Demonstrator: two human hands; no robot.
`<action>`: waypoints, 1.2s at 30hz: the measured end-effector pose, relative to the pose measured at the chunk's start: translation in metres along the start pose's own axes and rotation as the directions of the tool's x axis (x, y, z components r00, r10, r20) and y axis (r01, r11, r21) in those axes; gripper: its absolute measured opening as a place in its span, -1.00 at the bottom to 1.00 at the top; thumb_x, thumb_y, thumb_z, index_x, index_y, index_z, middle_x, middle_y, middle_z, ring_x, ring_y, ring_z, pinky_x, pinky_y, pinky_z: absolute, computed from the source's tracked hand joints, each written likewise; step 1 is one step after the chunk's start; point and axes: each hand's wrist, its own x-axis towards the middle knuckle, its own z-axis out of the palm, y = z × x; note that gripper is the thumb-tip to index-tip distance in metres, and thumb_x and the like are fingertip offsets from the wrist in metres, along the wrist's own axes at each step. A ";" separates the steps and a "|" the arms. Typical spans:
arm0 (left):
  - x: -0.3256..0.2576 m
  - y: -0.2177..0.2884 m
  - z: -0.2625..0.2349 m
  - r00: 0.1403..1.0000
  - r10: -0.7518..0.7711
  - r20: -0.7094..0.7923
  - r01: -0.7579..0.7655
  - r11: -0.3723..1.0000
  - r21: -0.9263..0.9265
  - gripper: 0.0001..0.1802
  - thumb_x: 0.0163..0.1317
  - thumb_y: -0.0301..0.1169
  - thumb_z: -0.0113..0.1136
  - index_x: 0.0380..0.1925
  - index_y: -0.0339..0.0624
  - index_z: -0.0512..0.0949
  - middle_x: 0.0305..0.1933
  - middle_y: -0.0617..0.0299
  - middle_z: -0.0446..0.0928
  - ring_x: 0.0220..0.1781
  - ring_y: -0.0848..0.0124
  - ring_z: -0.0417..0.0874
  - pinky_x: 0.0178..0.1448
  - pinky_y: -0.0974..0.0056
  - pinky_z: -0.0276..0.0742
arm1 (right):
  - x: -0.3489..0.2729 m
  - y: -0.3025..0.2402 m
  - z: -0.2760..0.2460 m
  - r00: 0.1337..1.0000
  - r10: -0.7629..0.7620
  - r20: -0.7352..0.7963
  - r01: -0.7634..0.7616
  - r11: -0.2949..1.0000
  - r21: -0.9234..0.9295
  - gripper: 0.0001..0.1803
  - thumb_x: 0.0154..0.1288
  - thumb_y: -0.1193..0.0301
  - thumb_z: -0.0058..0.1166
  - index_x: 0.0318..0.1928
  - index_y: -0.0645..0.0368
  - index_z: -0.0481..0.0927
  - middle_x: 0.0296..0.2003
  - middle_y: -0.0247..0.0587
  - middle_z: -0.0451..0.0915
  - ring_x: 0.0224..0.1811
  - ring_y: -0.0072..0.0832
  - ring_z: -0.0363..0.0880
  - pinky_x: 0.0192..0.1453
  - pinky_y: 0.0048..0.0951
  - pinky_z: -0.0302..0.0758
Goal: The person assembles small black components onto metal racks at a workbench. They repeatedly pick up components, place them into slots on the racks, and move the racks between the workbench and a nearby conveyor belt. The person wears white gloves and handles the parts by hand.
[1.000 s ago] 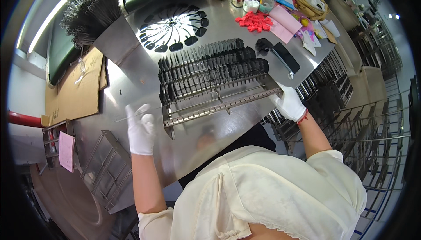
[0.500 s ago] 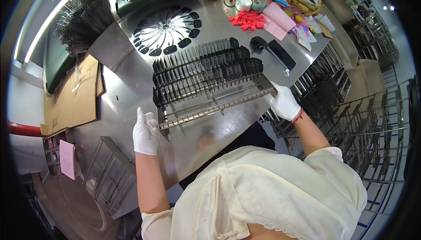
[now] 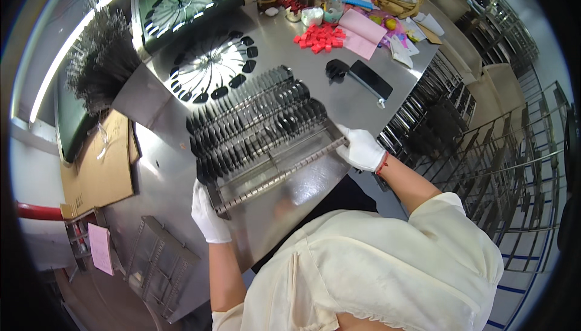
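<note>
Your left hand (image 3: 210, 215) and right hand (image 3: 362, 149) reach forward, gripping opposite ends of the metal rack (image 3: 282, 175). It spans between them, carrying rows of dark pieces (image 3: 266, 130).

The metal rack (image 3: 282, 175) slanted over the steel table (image 3: 163, 180), right end farther from the person than the left, and what a load! Three tight rows of dark, glossy, flat pieces (image 3: 248, 122) stood on edge toward its far side, the notched rail showing up front. Table contact? Hard to tell!
</note>
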 end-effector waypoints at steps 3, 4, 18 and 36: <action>0.003 -0.035 -0.015 0.976 -0.211 -0.057 0.212 0.977 0.010 -0.66 0.59 -0.32 0.04 -0.02 -0.35 0.71 -0.12 0.21 0.73 -0.14 0.55 0.66 -0.06 0.38 0.57 | 0.026 0.007 -0.003 0.971 -0.194 0.141 0.189 0.981 0.047 -0.34 0.17 0.13 0.16 0.19 0.32 0.54 -0.09 0.35 0.66 0.03 0.21 0.63 0.18 -0.01 0.57; 0.004 -0.036 -0.017 0.953 -0.293 -0.076 0.296 0.954 0.038 -0.66 0.58 -0.33 0.05 -0.04 -0.38 0.71 -0.17 0.22 0.74 -0.20 0.54 0.65 -0.08 0.38 0.57 | 0.035 0.015 0.001 0.958 -0.212 0.193 0.212 0.977 0.019 -0.41 0.18 0.11 0.17 0.10 0.28 0.60 -0.13 0.31 0.68 0.00 0.20 0.65 0.16 -0.01 0.58; -0.010 -0.041 -0.024 0.982 -0.179 0.067 0.132 0.889 0.438 -0.37 0.30 -0.63 0.16 0.41 -0.34 0.40 0.22 0.11 0.60 0.14 0.42 0.58 0.29 0.34 0.46 | 0.023 -0.017 0.032 0.994 -0.002 -0.108 -0.008 0.996 -0.087 -0.67 0.37 0.15 0.12 -0.16 0.17 0.66 -0.22 0.03 0.68 -0.11 0.02 0.70 0.00 0.02 0.61; -0.013 -0.006 0.014 0.982 -0.174 -0.080 0.191 0.916 0.352 -0.51 0.25 -0.54 0.03 0.20 -0.35 0.57 0.03 0.07 0.67 -0.08 0.28 0.65 0.08 0.25 0.56 | 0.395 -0.111 -0.012 0.943 -0.324 -0.081 0.333 0.927 0.170 -0.59 0.36 0.12 0.03 0.01 0.10 0.71 -0.06 0.02 0.74 0.05 -0.06 0.71 0.18 -0.14 0.59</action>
